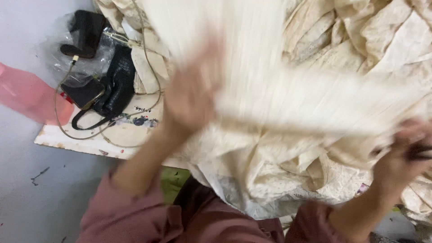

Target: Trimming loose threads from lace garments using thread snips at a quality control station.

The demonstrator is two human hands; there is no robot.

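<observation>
A large piece of cream lace fabric (288, 90) stretches across the middle, blurred by motion. My left hand (191, 96) is closed on its left part, lifting it. My right hand (402, 155) grips the fabric's right end near the frame's edge, with a small dark object (420, 152) also at its fingers. More crumpled cream fabric (270, 175) is heaped under and behind, over my lap in pink sleeves.
At left a white board (81, 141) on the grey floor carries a black handbag (114, 85), a dark phone (83, 93) with a beige cable, and clear plastic wrap with a black item (85, 33). A pink object (27, 94) lies at the far left.
</observation>
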